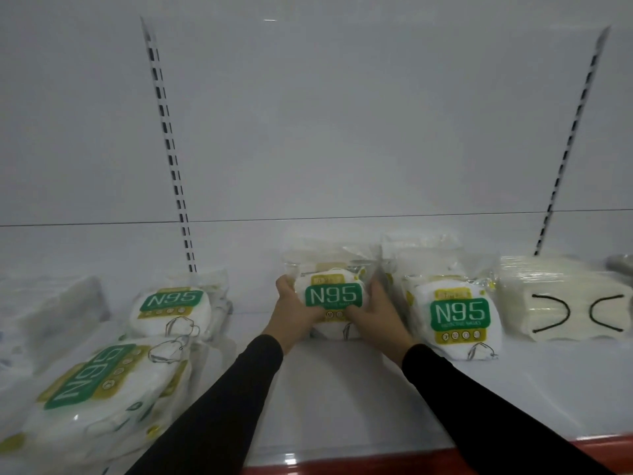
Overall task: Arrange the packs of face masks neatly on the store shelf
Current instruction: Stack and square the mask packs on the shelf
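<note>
While the centre N95 pack (pixel 333 299) stands mid-shelf (pixel 342 389) towards the back edge, it is clasped at both sides by left hand (pixel 297 313) and right hand (pixel 378 315). Light, soft, slippery film is judged; side grips are best kept.

Open white metal shelf (pixel 342 389) at 6 o'clock, between black sleeves. Blocked at 3 o'clock by upright green-labelled N95 mask pack (pixel 455 323), then cream stacked masks with black loops (pixel 565 299). Crowded at 8 o'clock with toppled N95 packs (pixel 102 389).
</note>
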A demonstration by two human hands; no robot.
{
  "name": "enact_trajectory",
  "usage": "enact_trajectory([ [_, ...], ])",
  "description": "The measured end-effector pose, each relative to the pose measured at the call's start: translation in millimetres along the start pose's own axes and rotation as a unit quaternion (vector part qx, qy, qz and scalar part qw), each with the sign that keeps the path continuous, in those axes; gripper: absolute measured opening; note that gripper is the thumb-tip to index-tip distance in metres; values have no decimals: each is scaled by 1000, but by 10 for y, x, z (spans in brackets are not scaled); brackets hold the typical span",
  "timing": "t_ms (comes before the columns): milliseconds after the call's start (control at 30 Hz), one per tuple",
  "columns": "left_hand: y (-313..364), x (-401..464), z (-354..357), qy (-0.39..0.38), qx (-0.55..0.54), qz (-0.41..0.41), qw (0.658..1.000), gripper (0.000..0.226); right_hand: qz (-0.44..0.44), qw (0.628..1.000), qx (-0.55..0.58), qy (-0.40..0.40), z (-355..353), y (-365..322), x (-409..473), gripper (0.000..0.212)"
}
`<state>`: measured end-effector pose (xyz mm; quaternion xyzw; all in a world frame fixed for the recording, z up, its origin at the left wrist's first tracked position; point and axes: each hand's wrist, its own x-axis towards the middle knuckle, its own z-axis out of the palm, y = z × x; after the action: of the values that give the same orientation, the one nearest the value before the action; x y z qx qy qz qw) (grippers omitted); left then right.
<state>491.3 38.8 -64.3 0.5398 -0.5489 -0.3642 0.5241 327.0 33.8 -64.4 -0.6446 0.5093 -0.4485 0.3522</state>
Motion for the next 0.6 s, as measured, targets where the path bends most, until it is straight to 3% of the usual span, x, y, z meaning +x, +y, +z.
enact_trajectory([
  [67, -14, 48, 38, 0, 9, 10, 1000, 81, 1, 1000, 19, 4, 24, 52, 65, 74],
  [200, 0, 77, 67, -4, 27, 41, 999, 84, 17, 999, 46, 5, 44, 37, 84, 71],
  [367, -48, 68, 21, 7, 76, 69, 995, 79, 15, 999, 25, 16, 43, 50, 87, 58],
  [500, -2, -49, -39, 7, 131, 40, 991, 66, 4, 998, -35, 46, 76, 63, 61, 50],
  [600, 41, -115, -100, 15, 167, 22, 986, 56, -19, 991, -118, 63, 118, -57, -77, 74],
])
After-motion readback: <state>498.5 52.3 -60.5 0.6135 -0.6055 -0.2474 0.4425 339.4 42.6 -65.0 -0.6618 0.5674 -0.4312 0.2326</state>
